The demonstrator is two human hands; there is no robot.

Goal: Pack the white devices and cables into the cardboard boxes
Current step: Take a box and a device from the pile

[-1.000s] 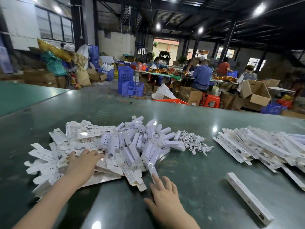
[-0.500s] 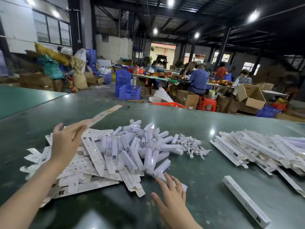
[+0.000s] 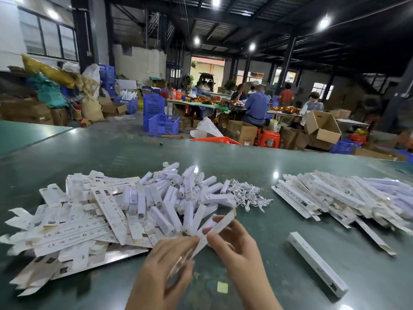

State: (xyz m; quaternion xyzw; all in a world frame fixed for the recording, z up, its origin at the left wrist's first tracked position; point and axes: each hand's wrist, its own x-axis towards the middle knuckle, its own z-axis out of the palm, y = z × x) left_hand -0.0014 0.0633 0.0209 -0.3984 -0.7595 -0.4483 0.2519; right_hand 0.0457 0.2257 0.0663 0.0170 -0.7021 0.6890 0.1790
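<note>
Hands meet at the near centre of the green table (image 3: 257, 166), both on one flat, unfolded white box blank (image 3: 220, 227) that slants up and to the right between them. The left hand (image 3: 165, 262) has its fingers curled round the blank's lower end, though blur hides the exact grip. The right hand (image 3: 232, 245) pinches the strip higher up between thumb and fingers, and the blank's top end pokes out above its fingertips.

Just beyond the hands lies a heap of white devices (image 3: 176, 198), short rectangular sticks piled criss-cross. To the left, touching and partly under that heap, spreads a pile of flat printed box blanks (image 3: 69, 222). To the right of the devices, just beside them, sits a small tangle of white cables (image 3: 248, 194).

Farther right, well apart from the cables, is a stack of long white boxes (image 3: 348, 195). One long white box (image 3: 317, 262) lies alone on the near right of the table, slanting toward the near edge. A small pale yellow square (image 3: 222, 287) rests on the table between the forearms.

Beyond the table, blue plastic crates (image 3: 162, 121), brown cartons (image 3: 321, 128) and red stools (image 3: 269, 139) stand on the floor, and several people sit at a far work table (image 3: 196, 102).
</note>
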